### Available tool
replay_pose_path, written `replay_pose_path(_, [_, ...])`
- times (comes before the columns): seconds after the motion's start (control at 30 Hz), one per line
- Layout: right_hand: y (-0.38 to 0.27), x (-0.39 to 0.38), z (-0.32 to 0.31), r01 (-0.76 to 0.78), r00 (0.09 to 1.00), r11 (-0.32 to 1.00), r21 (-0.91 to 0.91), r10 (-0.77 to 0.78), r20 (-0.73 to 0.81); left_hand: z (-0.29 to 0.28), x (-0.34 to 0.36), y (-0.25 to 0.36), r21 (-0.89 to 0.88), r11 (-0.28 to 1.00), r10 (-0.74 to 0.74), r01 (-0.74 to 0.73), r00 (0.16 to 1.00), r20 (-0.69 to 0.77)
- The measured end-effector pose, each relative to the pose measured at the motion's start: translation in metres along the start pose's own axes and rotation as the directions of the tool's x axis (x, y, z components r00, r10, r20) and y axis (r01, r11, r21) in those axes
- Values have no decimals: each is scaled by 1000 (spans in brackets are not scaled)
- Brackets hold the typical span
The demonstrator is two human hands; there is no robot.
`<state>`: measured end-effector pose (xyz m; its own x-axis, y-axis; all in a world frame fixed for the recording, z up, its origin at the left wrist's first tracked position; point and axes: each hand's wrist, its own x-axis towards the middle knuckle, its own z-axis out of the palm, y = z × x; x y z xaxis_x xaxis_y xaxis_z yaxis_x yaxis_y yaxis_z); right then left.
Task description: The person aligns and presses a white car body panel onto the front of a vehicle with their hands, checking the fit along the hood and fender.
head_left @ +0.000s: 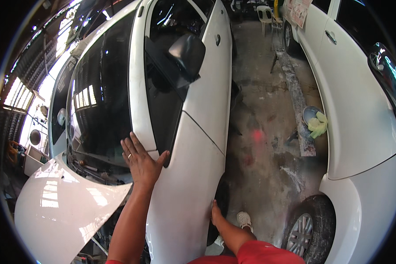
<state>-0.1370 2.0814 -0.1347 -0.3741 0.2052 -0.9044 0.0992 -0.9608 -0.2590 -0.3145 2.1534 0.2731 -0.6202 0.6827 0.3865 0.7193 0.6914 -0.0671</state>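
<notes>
White fender [187,193] between both hands — left hand [141,160] spread flat, gripping nothing, at pillar [141,105] base beside windshield [103,97]; right hand [215,212] pressed open on wheel-arch edge. Best kept steady with even pressure, clear of raised hood [61,211].

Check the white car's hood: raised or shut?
Raised. The hood tilts up off the car, leaving the engine bay edge below the windshield exposed.

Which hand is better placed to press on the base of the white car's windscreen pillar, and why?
Left. The left hand already lies flat on the pillar base, while the right hand is down at the fender's wheel-arch edge.
</notes>
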Motion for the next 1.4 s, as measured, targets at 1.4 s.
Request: replay_pose_path(1.4, [-48, 0, -39, -177, 965, 909, -378, 236, 117, -4, 15, -46, -268, 956, -77, 121, 982, 170])
